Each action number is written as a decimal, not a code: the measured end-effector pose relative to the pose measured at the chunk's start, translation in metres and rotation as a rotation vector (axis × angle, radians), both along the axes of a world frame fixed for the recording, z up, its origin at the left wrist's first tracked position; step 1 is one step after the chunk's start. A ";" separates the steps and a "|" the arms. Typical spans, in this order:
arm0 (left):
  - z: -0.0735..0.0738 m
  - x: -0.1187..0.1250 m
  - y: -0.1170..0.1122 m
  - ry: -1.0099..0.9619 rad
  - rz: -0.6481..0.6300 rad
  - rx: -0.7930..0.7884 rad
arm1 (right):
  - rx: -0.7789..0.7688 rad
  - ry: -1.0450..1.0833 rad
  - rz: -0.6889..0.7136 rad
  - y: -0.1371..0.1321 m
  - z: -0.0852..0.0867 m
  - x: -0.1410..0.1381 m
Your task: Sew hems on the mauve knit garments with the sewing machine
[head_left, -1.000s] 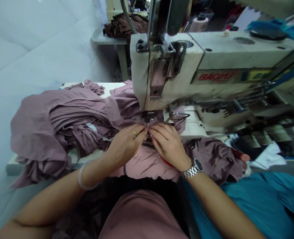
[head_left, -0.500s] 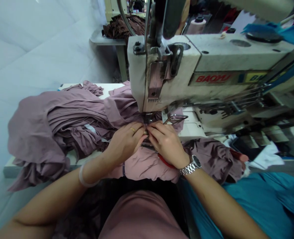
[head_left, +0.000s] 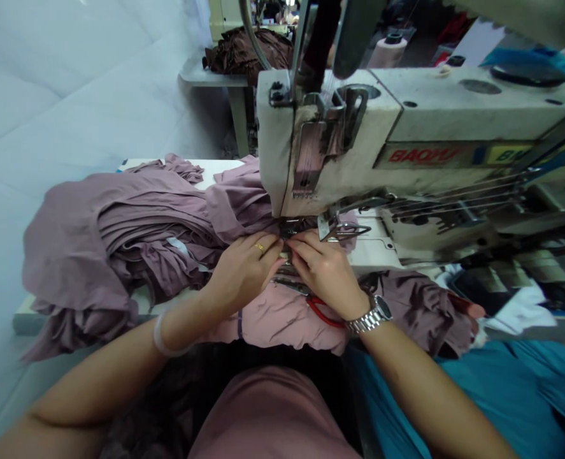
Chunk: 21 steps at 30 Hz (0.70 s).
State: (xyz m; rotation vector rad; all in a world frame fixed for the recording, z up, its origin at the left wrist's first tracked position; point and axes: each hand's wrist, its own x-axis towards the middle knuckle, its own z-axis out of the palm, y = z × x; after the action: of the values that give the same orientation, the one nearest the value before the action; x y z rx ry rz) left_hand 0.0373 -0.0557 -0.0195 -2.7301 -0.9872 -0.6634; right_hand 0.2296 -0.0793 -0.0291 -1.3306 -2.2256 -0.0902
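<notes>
Left hand (head_left: 244, 271) narrowly pinches mauve knit fabric (head_left: 282, 319) at the sewing machine's (head_left: 339, 153) presser foot (head_left: 289, 228); right hand (head_left: 327, 274) pinches alongside. Red-handled scissors (head_left: 323, 313), now more exposed, lie on the fabric below.

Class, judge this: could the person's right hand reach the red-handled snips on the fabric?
Probably yes: the right hand rests right beside the red-handled snips, with nothing between them.
</notes>
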 end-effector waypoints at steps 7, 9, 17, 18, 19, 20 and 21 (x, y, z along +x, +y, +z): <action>0.001 0.005 -0.005 0.026 0.032 0.024 | -0.051 0.011 -0.013 -0.007 0.002 0.000; 0.001 0.005 -0.006 0.034 0.032 0.029 | -0.050 -0.013 -0.015 -0.008 0.003 -0.002; -0.004 0.008 -0.008 0.013 -0.025 0.015 | 0.178 -0.314 0.058 -0.013 0.001 -0.005; -0.002 0.007 -0.007 0.013 -0.035 -0.020 | 0.186 -0.315 0.088 -0.012 0.000 0.000; 0.002 0.004 -0.004 0.009 -0.052 -0.069 | 0.181 -0.299 0.114 -0.011 -0.001 0.007; 0.007 0.000 0.001 -0.007 -0.079 -0.131 | 0.166 -0.273 0.136 -0.008 -0.002 0.017; 0.014 -0.008 0.008 -0.047 -0.103 -0.196 | 0.148 -0.229 0.138 -0.004 -0.003 0.027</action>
State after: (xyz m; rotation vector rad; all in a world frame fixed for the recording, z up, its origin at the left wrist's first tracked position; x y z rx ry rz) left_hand 0.0291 -0.0474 -0.0057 -2.9655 -0.9754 -0.6845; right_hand 0.2570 -0.0834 -0.0317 -1.1324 -2.4406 -0.3664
